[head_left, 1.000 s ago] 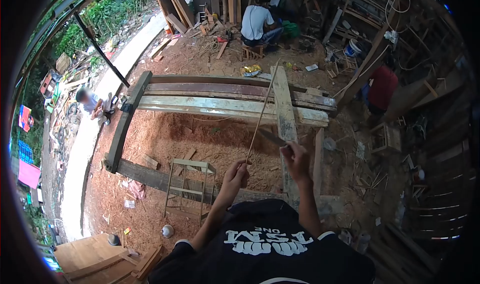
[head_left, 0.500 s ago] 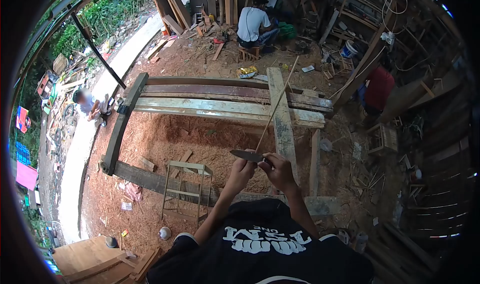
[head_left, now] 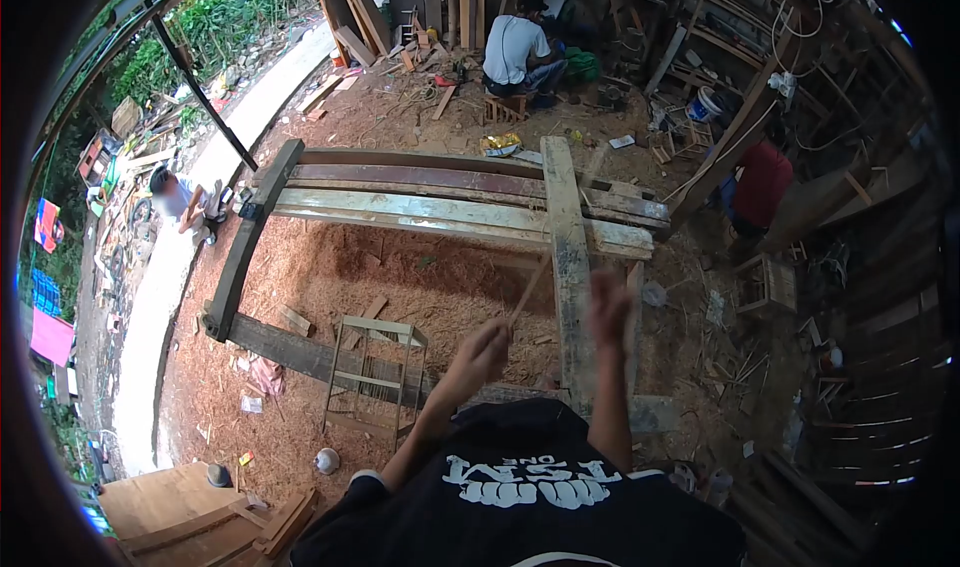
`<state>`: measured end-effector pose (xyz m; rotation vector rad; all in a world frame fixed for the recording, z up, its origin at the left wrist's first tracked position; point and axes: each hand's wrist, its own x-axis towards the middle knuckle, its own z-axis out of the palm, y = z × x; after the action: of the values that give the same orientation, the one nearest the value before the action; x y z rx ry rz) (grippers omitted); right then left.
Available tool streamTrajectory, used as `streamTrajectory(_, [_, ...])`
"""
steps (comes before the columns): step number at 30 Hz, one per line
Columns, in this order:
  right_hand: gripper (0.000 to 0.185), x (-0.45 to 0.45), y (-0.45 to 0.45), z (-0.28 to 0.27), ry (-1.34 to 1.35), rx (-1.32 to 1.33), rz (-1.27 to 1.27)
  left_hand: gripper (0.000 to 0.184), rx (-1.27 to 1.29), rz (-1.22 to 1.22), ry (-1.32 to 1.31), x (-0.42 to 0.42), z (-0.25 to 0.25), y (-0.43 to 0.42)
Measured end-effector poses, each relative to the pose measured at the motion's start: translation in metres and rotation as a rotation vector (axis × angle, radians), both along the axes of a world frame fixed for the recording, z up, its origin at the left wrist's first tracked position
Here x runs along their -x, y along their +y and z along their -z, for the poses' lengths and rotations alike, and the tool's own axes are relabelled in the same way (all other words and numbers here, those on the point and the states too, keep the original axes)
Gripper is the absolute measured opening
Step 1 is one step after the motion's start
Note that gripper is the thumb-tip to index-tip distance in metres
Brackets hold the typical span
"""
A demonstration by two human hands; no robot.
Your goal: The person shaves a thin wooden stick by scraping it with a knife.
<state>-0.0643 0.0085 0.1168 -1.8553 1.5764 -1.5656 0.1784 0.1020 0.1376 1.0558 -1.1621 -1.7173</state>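
My left hand [head_left: 480,353] is closed around the lower end of a thin wooden stick [head_left: 530,289], which slants up and away to the right. Raised to the right of it and apart from the stick is my right hand [head_left: 608,309]. Motion smears its fingers, and I cannot make out a knife in it. Beneath and beyond both hands lies a frame of long timber beams [head_left: 410,209], crossed on the right by a worn plank [head_left: 568,257]. A small slatted wooden frame [head_left: 376,379] stands left of my left forearm.
Wood shavings [head_left: 340,277] cover the ground. A person in a white shirt [head_left: 510,52] sits at the back, another in red [head_left: 762,182] is at right, and a third [head_left: 178,202] sits by the pale path [head_left: 150,367]. A post [head_left: 735,147] stands at right.
My right hand, earlier at the stick with a knife beside my left hand, has moved up and right, away from it. My left hand keeps the stick, whose lower end is now tilted differently.
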Motion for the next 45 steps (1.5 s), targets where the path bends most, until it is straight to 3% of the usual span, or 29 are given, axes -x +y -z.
streamTrajectory(1, [0.047,0.03,-0.01,0.003,-0.07,-0.114,0.267,0.02,0.01,0.049,-0.004,-0.003,0.0,0.015])
streamTrajectory(3, [0.047,0.079,-0.026,0.005,0.228,-0.079,0.232,0.02,-0.098,-0.102,0.06,-0.009,0.011,0.03])
streamTrajectory(5, [0.046,0.062,-0.013,-0.014,0.19,-0.096,0.159,0.021,-0.074,-0.215,0.074,-0.016,0.031,0.021])
streamTrajectory(8, [0.043,0.031,0.01,-0.01,0.132,-0.175,0.027,0.021,-0.069,-0.276,0.172,-0.007,-0.01,-0.003])
streamTrajectory(12, [0.043,-0.014,0.031,-0.01,0.074,-0.34,-0.153,0.019,0.083,-0.2,0.209,0.002,-0.001,-0.025])
streamTrajectory(15, [0.046,-0.031,0.045,-0.007,-0.032,-0.256,-0.263,0.017,0.061,-0.245,0.163,0.013,-0.009,-0.03])
streamTrajectory(22, [0.05,-0.046,0.06,-0.013,0.095,-0.31,-0.369,0.017,0.061,-0.178,0.106,0.017,0.001,-0.027])
streamTrajectory(35, [0.04,-0.051,0.059,-0.022,0.21,-0.13,-0.468,0.016,-0.038,-0.044,0.176,0.011,0.018,-0.012])
streamTrajectory(44, [0.043,-0.046,0.061,-0.013,0.291,-0.124,-0.514,0.019,0.17,-0.135,-0.088,0.017,0.012,0.001])
streamTrajectory(45, [0.043,-0.047,0.061,-0.013,0.288,-0.117,-0.515,0.019,0.103,-0.123,-0.096,0.014,0.014,0.001])
